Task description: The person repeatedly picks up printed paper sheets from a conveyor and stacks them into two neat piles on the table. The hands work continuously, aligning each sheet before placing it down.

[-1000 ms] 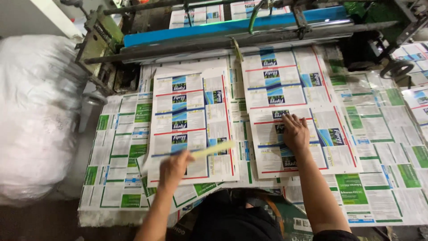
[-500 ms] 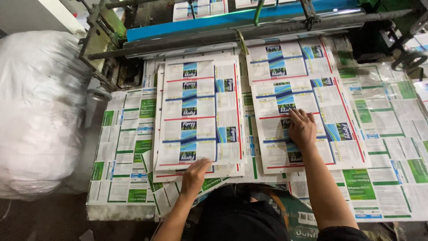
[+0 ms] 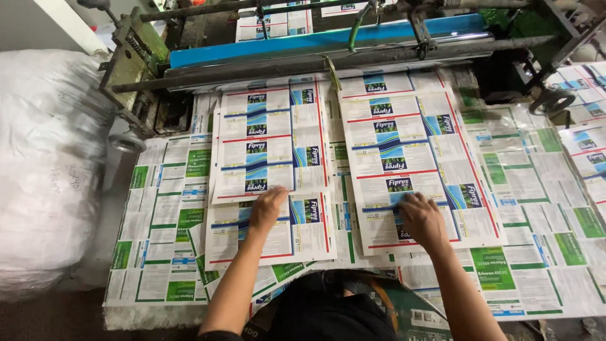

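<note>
Two stacks of printed carton sheets with blue, white and red panels lie side by side on the table below a machine. My left hand (image 3: 267, 208) lies flat, palm down, on the lower part of the left stack (image 3: 268, 151). My right hand (image 3: 421, 218) presses flat on the lower edge of the right stack (image 3: 410, 145). Neither hand grips anything; the fingers rest on the top sheets.
The table (image 3: 164, 252) is covered with green-and-white printed sheets. A blue roller bar (image 3: 328, 41) and grey metal rollers of the machine run across the far side. A big white plastic sack (image 3: 44, 170) stands at the left. More sheets (image 3: 587, 139) lie at the far right.
My left hand has let go of the yellowish strip it held and moved up onto the left stack. More sheets have come out onto both stacks. My right hand stays pressed on the right stack.
</note>
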